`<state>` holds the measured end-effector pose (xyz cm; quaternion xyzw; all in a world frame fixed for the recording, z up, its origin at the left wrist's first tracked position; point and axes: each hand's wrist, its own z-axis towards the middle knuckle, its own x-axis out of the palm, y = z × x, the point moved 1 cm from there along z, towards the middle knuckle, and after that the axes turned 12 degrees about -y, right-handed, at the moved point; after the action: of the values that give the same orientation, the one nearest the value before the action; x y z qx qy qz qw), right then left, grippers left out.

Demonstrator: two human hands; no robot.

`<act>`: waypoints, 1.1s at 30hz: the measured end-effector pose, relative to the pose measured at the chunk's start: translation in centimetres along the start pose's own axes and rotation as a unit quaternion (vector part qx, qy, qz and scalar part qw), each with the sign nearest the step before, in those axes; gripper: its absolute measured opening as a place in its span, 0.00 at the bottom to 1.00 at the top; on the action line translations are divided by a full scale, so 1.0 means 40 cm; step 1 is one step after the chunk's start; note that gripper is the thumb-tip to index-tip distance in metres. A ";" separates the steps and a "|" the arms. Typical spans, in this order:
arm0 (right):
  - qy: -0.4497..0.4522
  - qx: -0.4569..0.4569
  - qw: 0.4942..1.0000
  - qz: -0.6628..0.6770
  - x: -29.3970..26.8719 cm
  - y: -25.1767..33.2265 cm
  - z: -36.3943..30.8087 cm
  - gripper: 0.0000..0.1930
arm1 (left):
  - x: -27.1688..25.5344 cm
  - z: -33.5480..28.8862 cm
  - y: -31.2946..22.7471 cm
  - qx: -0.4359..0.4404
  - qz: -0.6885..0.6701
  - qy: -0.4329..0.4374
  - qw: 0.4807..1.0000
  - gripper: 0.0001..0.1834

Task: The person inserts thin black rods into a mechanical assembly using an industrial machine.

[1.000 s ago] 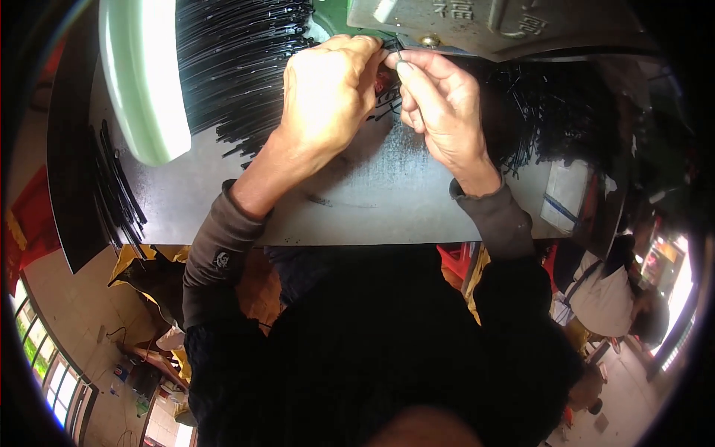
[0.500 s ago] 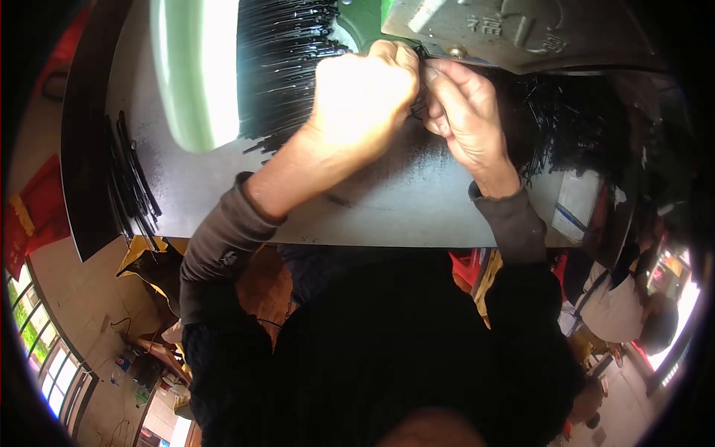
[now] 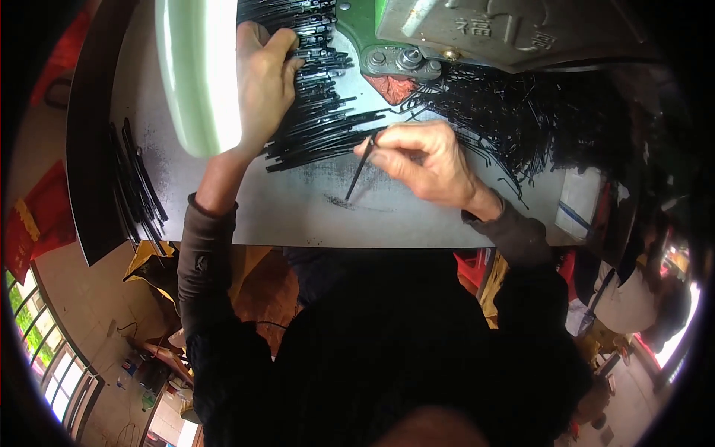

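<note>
Pinching a single black rod (image 3: 357,176) between thumb and finger, the right hand (image 3: 428,162) slants it over the grey tabletop (image 3: 335,229); the left hand (image 3: 264,88) curls at the massed rods (image 3: 322,98), any grip unclear, near the green machine part (image 3: 363,28).

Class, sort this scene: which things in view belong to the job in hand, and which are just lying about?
In use:
black rod, pinched in the right hand
rod pile, by the left hand
green machine, apparently

Seemingly just lying about:
white box-like thing, at the right
red cloth-like thing, far left
</note>
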<state>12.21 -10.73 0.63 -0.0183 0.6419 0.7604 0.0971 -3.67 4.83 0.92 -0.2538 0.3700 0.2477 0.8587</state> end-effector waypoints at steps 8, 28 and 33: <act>-0.087 0.089 0.990 0.063 -0.065 -0.026 -0.102 0.07 | 0.032 -0.015 0.053 0.007 -0.151 -0.021 0.988 0.09; -0.209 0.138 0.967 0.039 -0.035 -0.006 -0.018 0.07 | 0.048 -0.037 -0.141 -0.051 -0.239 0.015 0.970 0.13; -0.223 0.158 0.961 0.049 -0.033 -0.015 -0.003 0.07 | 0.056 -0.036 -0.146 -0.056 -0.256 0.007 0.965 0.12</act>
<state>13.61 -10.93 0.25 0.1985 0.7159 0.6383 0.2018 0.54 0.09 -0.17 -0.3895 0.2845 0.0375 0.8752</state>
